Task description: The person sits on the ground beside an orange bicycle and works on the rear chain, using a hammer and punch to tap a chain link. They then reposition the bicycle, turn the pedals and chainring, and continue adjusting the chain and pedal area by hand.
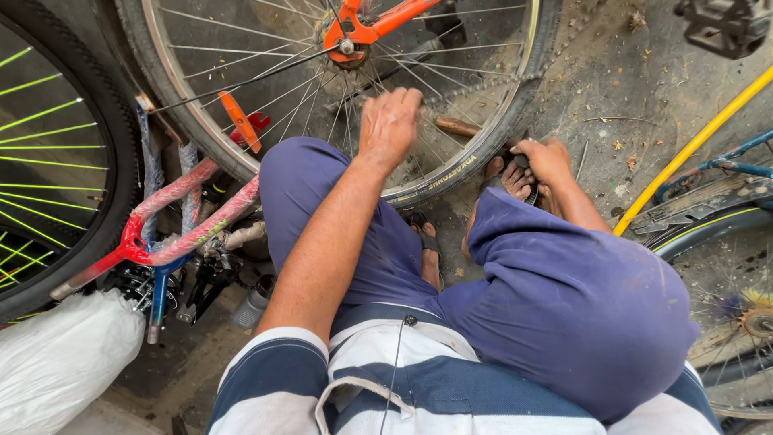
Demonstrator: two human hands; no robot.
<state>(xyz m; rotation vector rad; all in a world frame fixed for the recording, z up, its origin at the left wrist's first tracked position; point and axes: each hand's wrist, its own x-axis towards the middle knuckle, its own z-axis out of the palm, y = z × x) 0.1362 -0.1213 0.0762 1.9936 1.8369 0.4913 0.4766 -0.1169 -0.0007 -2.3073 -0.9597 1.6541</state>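
Observation:
A bicycle wheel (pixel 451 173) with a black tyre, silver rim and thin spokes lies in front of my knees, its orange frame (pixel 378 20) at the hub. My left hand (pixel 389 122) lies on the spokes near the rim with its fingers curled down among them; what they hold is hidden. A chain (pixel 515 79) and a brown wooden handle (pixel 457 126) lie just right of it. My right hand (pixel 546 161) reaches past my right knee and grips the outer edge of the tyre beside my sandalled foot (pixel 503 176).
A second wheel with green spokes (pixel 56 153) stands at the left above a red frame (pixel 173 234) and a white sack (pixel 60 362). A yellow tube (pixel 692 149) and another wheel (pixel 725 290) are at the right. A pedal (pixel 725 24) sits at the top right on dirty concrete.

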